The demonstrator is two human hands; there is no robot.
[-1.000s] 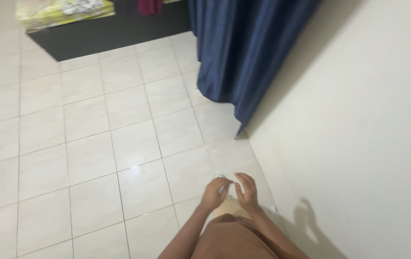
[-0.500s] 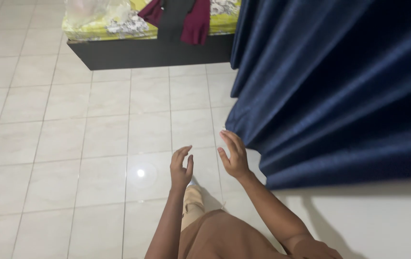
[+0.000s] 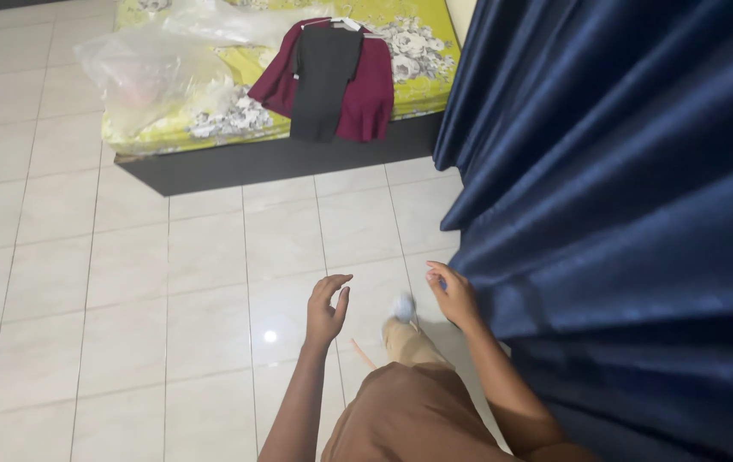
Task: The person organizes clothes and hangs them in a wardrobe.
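Head view: we record the left hand (image 3: 326, 310) raised over the tiled floor (image 3: 127, 282), fingers loosely curled and spread, holding nothing. The right hand (image 3: 454, 297) sits at the near edge of the dark blue curtain (image 3: 623, 214), fingers part-curled; whether it touches or grips the fabric we cannot tell. The curtain hangs at the right, covering that side from far to near. We judge that no hold on it is established, so the handling is at its opening stage. Both forearms extend forward from the body, the right angled outward toward the folds. At far left, a maroon and dark garment (image 3: 332, 77) lies on a yellow-green floral mattress (image 3: 418, 51), beside a clear plastic bag (image 3: 144, 68).
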